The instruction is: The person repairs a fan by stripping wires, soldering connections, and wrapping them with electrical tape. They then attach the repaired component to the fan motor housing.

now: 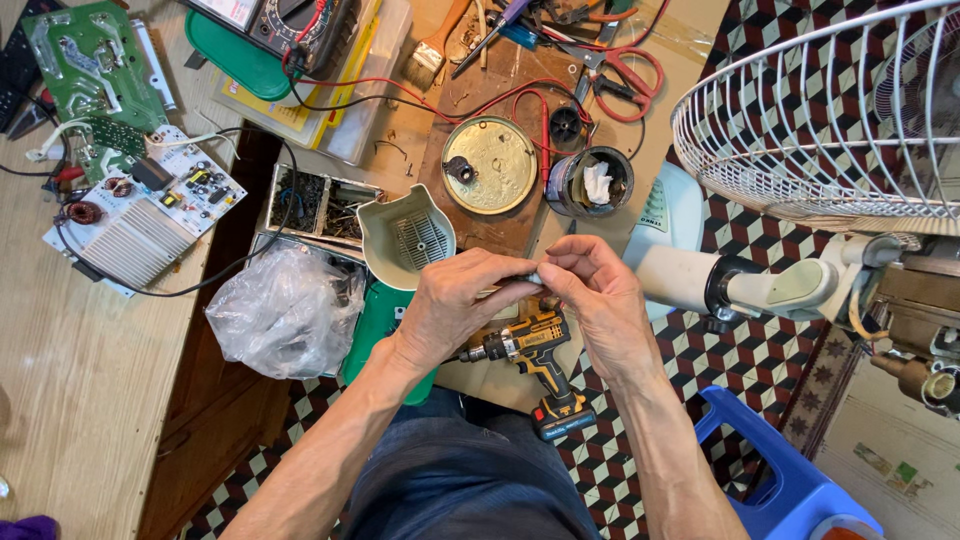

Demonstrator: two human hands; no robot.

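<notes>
Above lap, over cordless drill (535, 360) — left hand (450, 305) and right hand (590, 300) meet fingertip to fingertip, both pinching small pale part (533, 278) between them; part too small to identify. Cream plastic cover (405, 240) just beyond left hand. Plastic bag (285, 315) to left, fan guard (830, 110) to right — both well apart from hands.

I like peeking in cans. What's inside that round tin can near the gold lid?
Inside the tin can sits a crumpled white wad, maybe paper or cloth. Anything beneath it is covered. The round gold lid lies beside it.
</notes>
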